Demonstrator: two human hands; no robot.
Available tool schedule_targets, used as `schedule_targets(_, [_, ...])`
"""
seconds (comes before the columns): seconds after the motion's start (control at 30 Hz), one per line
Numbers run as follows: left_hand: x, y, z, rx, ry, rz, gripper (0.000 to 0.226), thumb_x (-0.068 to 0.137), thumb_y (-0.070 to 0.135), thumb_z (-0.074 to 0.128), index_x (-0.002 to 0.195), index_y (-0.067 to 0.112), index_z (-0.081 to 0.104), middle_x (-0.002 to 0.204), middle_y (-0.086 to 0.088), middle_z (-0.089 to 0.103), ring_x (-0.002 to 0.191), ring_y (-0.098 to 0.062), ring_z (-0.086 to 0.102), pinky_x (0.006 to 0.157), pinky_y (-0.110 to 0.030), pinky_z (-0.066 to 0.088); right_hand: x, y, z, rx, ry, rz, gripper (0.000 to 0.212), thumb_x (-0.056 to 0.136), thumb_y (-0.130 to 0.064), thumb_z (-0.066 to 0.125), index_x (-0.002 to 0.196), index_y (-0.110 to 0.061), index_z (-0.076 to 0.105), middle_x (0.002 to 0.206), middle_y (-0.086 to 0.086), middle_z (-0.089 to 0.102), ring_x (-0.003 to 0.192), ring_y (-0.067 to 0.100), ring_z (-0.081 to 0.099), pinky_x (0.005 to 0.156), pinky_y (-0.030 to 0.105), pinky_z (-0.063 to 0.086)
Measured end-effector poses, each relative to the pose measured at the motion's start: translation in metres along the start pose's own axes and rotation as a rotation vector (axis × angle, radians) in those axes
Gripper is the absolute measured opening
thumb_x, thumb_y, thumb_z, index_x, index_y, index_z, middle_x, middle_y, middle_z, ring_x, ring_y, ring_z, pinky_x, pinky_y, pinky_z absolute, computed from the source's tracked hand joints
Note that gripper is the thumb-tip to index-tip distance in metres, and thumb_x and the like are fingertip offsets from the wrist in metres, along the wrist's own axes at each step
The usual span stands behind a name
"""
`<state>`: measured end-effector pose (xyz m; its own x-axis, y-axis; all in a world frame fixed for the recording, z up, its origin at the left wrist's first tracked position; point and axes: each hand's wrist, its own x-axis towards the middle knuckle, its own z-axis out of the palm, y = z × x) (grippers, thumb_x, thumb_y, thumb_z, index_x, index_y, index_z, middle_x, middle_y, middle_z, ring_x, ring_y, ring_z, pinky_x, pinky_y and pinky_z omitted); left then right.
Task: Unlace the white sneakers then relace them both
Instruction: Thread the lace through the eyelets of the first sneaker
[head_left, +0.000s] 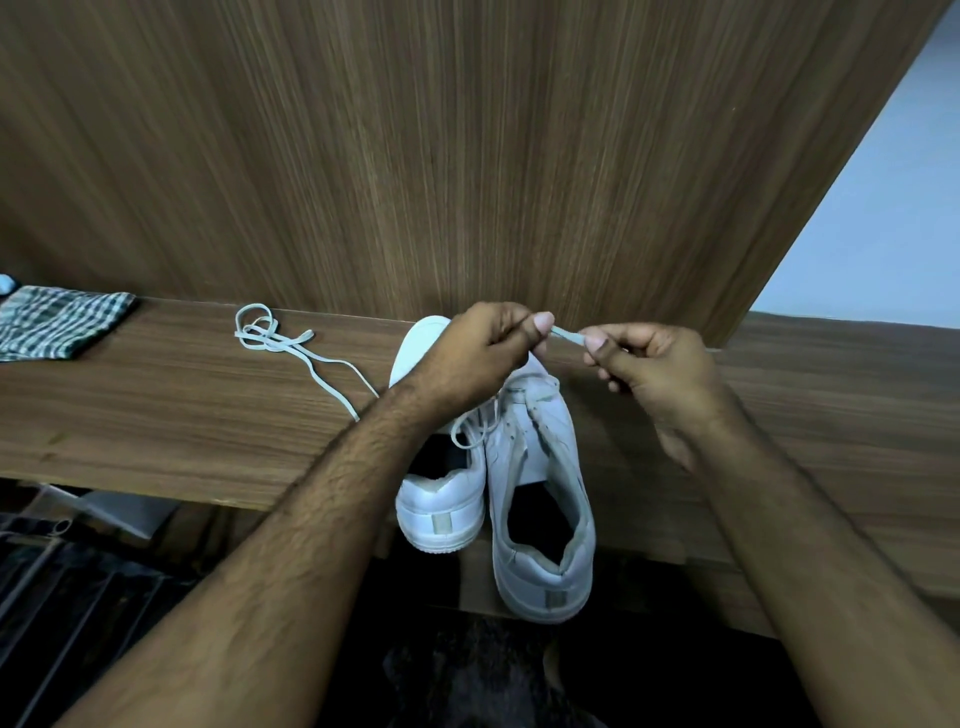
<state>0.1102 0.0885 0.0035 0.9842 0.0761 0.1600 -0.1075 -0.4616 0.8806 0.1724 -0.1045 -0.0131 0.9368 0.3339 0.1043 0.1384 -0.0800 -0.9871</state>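
Lace segment (566, 335) held taut between both hands above the toe end of the right-hand sneaker (540, 483), against the wooden back panel (467, 145). The left hand (483, 358) pinches it between thumb and curled fingers; the right hand (654, 369) pinches its other side in the same way. The two hands sit close together, thumb tips nearly meeting, with only a short stretch of lace showing between them. That visible stretch runs roughly left to right, dipping slightly toward the right hand, so its long axis lies crosswise to the shoes.

Both white sneakers stand side by side on the wooden shelf (182, 426), heels toward the viewer and overhanging its front edge, toes pointing at the panel. The sneakers therefore lie directly below and nearer the viewer than the hands, their long axes running away from the body. The left-hand sneaker (441, 499) is partly hidden by the left forearm; some lace loops show at its throat. The right-hand sneaker appears open at the tongue, and whether any eyelets are threaded cannot be told.

A second lace (280, 343), fully free, lies coiled on the shelf to the left, well apart from the shoes. A folded checked cloth (57, 322) rests at the far left.

Judged stage: straightening a lace before or during threading.
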Motion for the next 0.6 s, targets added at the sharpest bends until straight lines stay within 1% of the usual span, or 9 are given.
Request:
schedule_targets(0.07, [0.001, -0.001, 0.004, 0.044, 0.049, -0.017, 0.041, 0.106, 0.041, 0.049, 0.08, 0.012, 0.063, 0.062, 0.006, 0.048, 0.053, -0.004, 0.042, 0.058, -0.028, 0.043, 0.002, 0.002, -0.003, -0.488, -0.122, -0.177, 0.011, 0.096, -0.019, 0.069, 0.092, -0.026, 0.077, 0.078, -0.019, 0.068, 0.073, -0.003, 0.061, 0.07, 0.017, 0.045])
schedule_targets(0.13, [0.002, -0.002, 0.006, 0.16, 0.074, -0.01, 0.042, 0.107, 0.04, 0.048, 0.077, 0.011, 0.055, 0.063, 0.009, 0.047, 0.053, 0.001, 0.042, 0.059, -0.022, 0.041, -0.001, 0.002, 0.001, -0.745, -0.312, -0.253, 0.014, 0.096, -0.027, 0.067, 0.089, -0.033, 0.076, 0.079, -0.024, 0.067, 0.081, -0.001, 0.064, 0.073, 0.023, 0.045])
schedule_targets(0.23, [0.002, -0.002, 0.001, 0.289, 0.089, 0.029, 0.039, 0.107, 0.039, 0.047, 0.07, 0.026, 0.044, 0.06, 0.012, 0.046, 0.054, 0.007, 0.047, 0.053, -0.012, 0.033, -0.009, -0.004, 0.01, -0.451, -0.362, -0.203, 0.018, 0.102, -0.027, 0.06, 0.09, -0.024, 0.073, 0.084, -0.013, 0.072, 0.08, 0.0, 0.065, 0.074, 0.021, 0.049])
schedule_targets(0.33, [0.003, -0.006, -0.004, 0.385, 0.056, 0.039, 0.038, 0.107, 0.042, 0.044, 0.072, 0.03, 0.045, 0.062, 0.012, 0.049, 0.058, 0.009, 0.05, 0.054, -0.013, 0.033, -0.006, -0.017, 0.008, 0.156, -0.071, -0.138, 0.02, 0.104, -0.014, 0.052, 0.091, -0.018, 0.065, 0.093, -0.015, 0.068, 0.084, -0.003, 0.057, 0.083, 0.021, 0.044])
schedule_targets(0.43, [0.001, -0.009, 0.002, 0.389, -0.026, 0.066, 0.037, 0.108, 0.042, 0.042, 0.073, 0.029, 0.047, 0.064, 0.01, 0.05, 0.058, 0.0, 0.048, 0.058, -0.02, 0.033, -0.002, -0.029, 0.003, 0.732, -0.007, -0.042, 0.019, 0.105, -0.018, 0.045, 0.09, -0.022, 0.057, 0.108, -0.009, 0.073, 0.111, 0.01, 0.065, 0.099, 0.031, 0.049])
schedule_targets(0.47, [0.001, -0.008, 0.004, 0.371, -0.046, 0.072, 0.037, 0.108, 0.042, 0.043, 0.073, 0.029, 0.047, 0.064, 0.011, 0.05, 0.058, 0.0, 0.048, 0.059, -0.021, 0.034, -0.002, -0.031, 0.003, 0.9, -0.011, 0.007, 0.021, 0.106, -0.018, 0.043, 0.09, -0.022, 0.056, 0.102, -0.004, 0.074, 0.109, 0.015, 0.069, 0.098, 0.033, 0.054])
schedule_targets(0.5, [0.0, -0.008, 0.005, 0.369, -0.061, 0.072, 0.036, 0.107, 0.041, 0.044, 0.074, 0.028, 0.047, 0.064, 0.011, 0.05, 0.058, 0.0, 0.048, 0.058, -0.019, 0.034, -0.003, -0.033, 0.005, 1.018, -0.015, 0.07, 0.023, 0.107, -0.018, 0.041, 0.089, -0.022, 0.055, 0.088, -0.003, 0.073, 0.093, 0.015, 0.073, 0.089, 0.033, 0.058])
schedule_targets(0.57, [0.0, -0.009, 0.004, 0.372, -0.074, 0.067, 0.033, 0.106, 0.042, 0.046, 0.076, 0.029, 0.049, 0.065, 0.012, 0.051, 0.059, 0.003, 0.049, 0.057, -0.016, 0.034, -0.004, -0.033, 0.009, 0.874, 0.02, 0.167, 0.025, 0.108, -0.019, 0.04, 0.087, -0.024, 0.053, 0.064, -0.006, 0.055, 0.055, 0.006, 0.056, 0.063, 0.028, 0.056])
schedule_targets(0.6, [0.001, -0.009, 0.004, 0.371, -0.07, 0.069, 0.031, 0.106, 0.041, 0.047, 0.078, 0.029, 0.051, 0.066, 0.012, 0.052, 0.061, 0.005, 0.051, 0.058, -0.015, 0.034, -0.003, -0.029, 0.009, 0.563, 0.054, 0.14, 0.025, 0.108, -0.021, 0.041, 0.087, -0.025, 0.054, 0.062, -0.007, 0.05, 0.05, 0.005, 0.046, 0.057, 0.026, 0.048])
